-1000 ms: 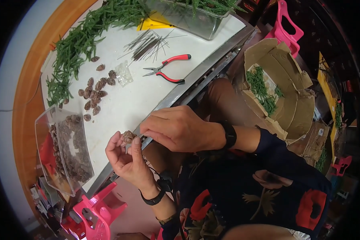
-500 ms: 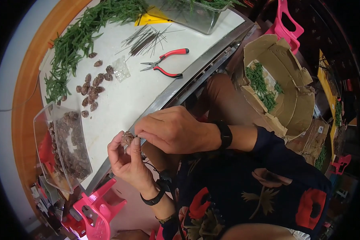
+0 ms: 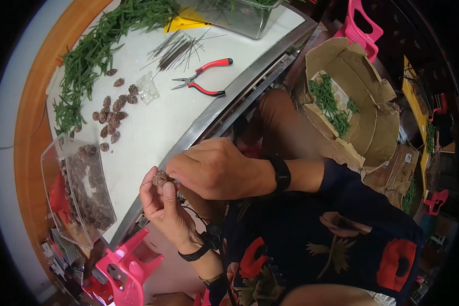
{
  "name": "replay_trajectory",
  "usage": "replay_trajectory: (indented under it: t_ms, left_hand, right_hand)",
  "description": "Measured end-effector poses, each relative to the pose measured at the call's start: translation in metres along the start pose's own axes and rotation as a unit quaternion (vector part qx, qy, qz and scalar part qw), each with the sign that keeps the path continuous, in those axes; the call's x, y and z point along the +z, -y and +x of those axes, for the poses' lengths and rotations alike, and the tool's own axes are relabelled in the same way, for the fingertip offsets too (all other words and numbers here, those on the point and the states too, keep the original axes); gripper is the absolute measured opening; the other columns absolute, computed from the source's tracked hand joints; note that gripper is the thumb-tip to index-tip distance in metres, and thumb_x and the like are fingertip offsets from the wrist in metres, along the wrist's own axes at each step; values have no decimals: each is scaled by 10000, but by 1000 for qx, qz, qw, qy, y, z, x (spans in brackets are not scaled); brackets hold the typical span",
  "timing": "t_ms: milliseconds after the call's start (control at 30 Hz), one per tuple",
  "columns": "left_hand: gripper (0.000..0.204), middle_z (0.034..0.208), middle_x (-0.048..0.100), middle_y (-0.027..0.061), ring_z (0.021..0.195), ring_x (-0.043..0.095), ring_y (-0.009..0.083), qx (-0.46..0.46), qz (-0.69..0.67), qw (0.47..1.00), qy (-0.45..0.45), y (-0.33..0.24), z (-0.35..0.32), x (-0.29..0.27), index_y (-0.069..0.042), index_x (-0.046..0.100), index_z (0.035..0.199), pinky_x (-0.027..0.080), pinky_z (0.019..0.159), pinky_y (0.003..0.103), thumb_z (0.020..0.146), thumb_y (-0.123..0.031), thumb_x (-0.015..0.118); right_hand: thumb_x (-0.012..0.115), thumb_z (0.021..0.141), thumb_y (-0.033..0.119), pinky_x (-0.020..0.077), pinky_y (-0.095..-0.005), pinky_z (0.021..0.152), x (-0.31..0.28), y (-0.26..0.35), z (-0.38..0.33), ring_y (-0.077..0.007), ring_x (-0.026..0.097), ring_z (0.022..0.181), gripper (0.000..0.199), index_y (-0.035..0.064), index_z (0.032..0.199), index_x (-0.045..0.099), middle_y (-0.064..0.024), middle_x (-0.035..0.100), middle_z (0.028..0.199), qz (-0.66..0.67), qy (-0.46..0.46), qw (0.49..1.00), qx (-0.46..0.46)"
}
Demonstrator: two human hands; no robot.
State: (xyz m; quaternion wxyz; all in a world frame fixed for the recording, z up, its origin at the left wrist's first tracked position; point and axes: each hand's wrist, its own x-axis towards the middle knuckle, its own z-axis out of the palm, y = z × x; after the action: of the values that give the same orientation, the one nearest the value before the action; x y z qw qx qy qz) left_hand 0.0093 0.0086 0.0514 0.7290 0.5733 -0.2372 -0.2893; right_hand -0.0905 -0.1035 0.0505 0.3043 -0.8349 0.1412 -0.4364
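Note:
A small brown pine cone [image 3: 160,178] is pinched between the thumb and fingers of my left hand [image 3: 164,206], just past the table's near edge. My right hand [image 3: 211,168] is closed against the cone's right side, its fingertips pressed together. Whatever they grip is too small to make out; a thin line like wire shows at the cone's left. Farther off on the white table [image 3: 153,130] lie loose pine cones [image 3: 112,116], a bundle of thin dark wires [image 3: 176,53] and red-handled pliers [image 3: 201,79] with their jaws apart.
A clear bin of pine cones [image 3: 89,188] stands at the table's left. Green artificial sprigs [image 3: 94,51] line the far side, near a clear plastic tub [image 3: 239,20]. To the right is a torn cardboard box [image 3: 377,102] holding greenery. A pink stool [image 3: 130,270] stands below.
My right fingers have come in closer to the pine cone, covering the gap at its right side. The whole view has shifted slightly, so the table's things appear a little farther left.

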Motion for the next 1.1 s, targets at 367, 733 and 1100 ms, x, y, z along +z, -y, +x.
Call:
replay_trajectory:
  t_ms: [367,733,1100]
  left_hand:
    - [340,1078,595,125,958,591,162,-36,-56,998,14,6,0,-1,29,490,1232,491,809,260,974,-192,484]
    - [425,1106,553,109,1025,530,199,-37,49,998,24,-5,4,17,16,524,1193,420,851,311,966,-341,483]
    - [388,1076,555,80,988,532,163,-57,9,998,19,-2,-2,36,4,527,1207,441,844,292,940,-278,549]
  right_hand:
    - [659,734,145,445,-319,499,0,0,-7,-230,572,562,160,63,792,534,-58,524,637,-18,-24,999,-14]
    - [601,696,147,410,-372,453,8,-11,-7,-287,554,496,207,25,665,436,-92,503,547,-4,-87,995,-40]
    - [590,697,118,406,-391,442,-5,-10,-12,-301,556,501,202,40,604,428,-100,490,521,28,-155,987,-30]
